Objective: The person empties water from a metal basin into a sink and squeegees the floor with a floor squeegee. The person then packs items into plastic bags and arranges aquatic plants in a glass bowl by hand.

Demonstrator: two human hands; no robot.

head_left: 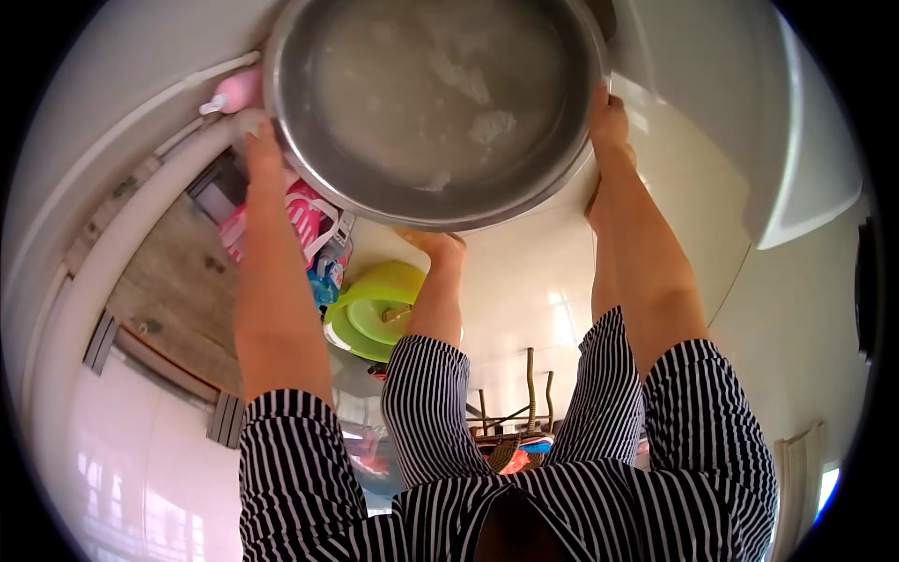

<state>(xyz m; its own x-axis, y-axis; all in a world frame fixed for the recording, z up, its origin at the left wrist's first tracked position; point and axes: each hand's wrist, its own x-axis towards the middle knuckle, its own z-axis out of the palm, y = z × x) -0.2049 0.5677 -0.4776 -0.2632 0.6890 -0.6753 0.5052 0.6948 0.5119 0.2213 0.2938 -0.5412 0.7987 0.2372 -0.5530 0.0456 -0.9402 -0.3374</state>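
Note:
A wide metal basin (281, 122) fills the top middle of the view. Cloudy greyish water (375, 112) stands in it, with pale whitish patches showing at the surface. My left hand (262, 150) holds the basin's left side, its fingers partly hidden by the rim. On the opposite side, my right hand (609, 122) is closed on the basin's edge, fingers partly out of sight behind it. A pink bottle (241, 90) with a white nozzle stands just beyond my left hand.
A green tub (370, 314) sits on the tiled floor (524, 272) by my left leg, near a pink-and-white bag (302, 217). Wooden boarding (178, 290) lies at left. A white smooth-sided object (740, 103) rises at right. A stool-like frame (529, 393) is behind my legs.

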